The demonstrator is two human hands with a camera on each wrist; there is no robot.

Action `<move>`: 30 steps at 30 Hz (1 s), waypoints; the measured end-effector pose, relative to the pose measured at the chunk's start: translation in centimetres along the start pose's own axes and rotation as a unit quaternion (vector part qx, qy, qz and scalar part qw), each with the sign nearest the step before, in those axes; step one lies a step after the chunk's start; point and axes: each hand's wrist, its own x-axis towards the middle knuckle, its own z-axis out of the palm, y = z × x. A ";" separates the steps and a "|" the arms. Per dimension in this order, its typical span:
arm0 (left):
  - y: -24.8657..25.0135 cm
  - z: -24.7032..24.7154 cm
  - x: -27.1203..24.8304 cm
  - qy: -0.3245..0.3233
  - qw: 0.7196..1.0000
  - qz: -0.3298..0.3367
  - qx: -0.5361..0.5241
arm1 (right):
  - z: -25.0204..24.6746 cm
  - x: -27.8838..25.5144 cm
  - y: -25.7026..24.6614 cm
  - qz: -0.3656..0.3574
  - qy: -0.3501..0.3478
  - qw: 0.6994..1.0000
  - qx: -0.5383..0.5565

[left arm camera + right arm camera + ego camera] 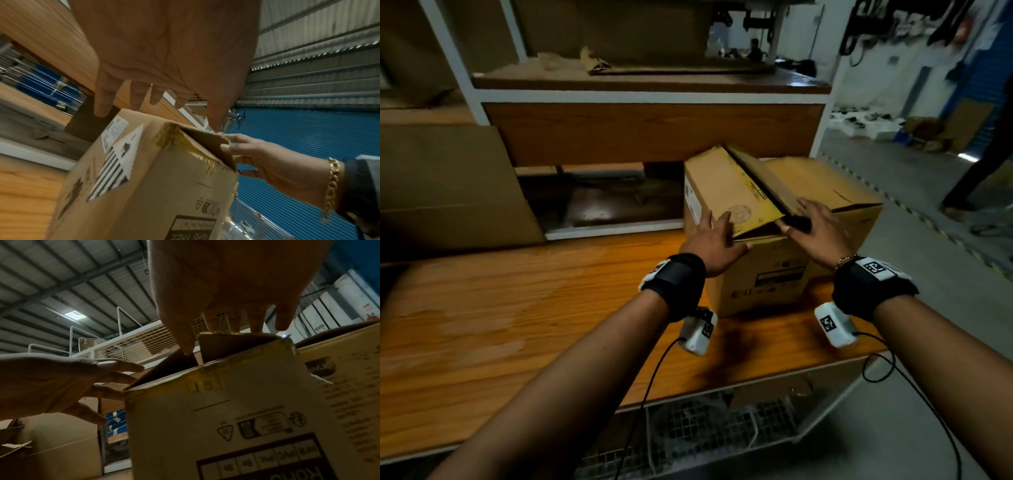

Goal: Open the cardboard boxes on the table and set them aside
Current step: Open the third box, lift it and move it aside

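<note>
We see one box standing at the right end of the table, close to its right edge and against the shelf unit behind. Its two top flaps are parted along the centre seam and lifted a little: the left flap tilts up, the right flap lies lower. The left hand lies spread, its fingers straight over the near corner of the left flap; whether they touch it we cannot tell. The right hand is also spread, its fingertips on the near rim of the right flap and its thumb dipping into the seam gap. We judge the opening as begun, the flaps not yet folded back. Yellowed tape clings to the near corner of the top; if it still binds the flaps, a hard pull could tear the cardboard rather than free it. An uneven lift, one flap pulled harder than the other, could slide or tip the box toward the table's right edge, since neither hand steadies its body.
</note>
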 end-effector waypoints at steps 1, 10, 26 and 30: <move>0.4 0.5 0.5 0.003 1.000 -0.011 0.002 | -0.1 0.6 0.6 0.001 -0.008 1.000 -0.004; 1.6 3.7 4.7 0.037 0.990 -0.120 -0.068 | 1.2 3.7 4.0 -0.006 -0.009 0.999 0.042; -9.8 -1.6 -3.2 0.141 0.981 -0.129 -0.045 | 7.1 1.0 -6.4 -0.060 -0.098 0.993 0.037; -15.0 -4.8 -8.6 0.161 0.973 -0.162 -0.046 | 9.8 -1.6 -13.0 -0.097 -0.112 0.989 0.004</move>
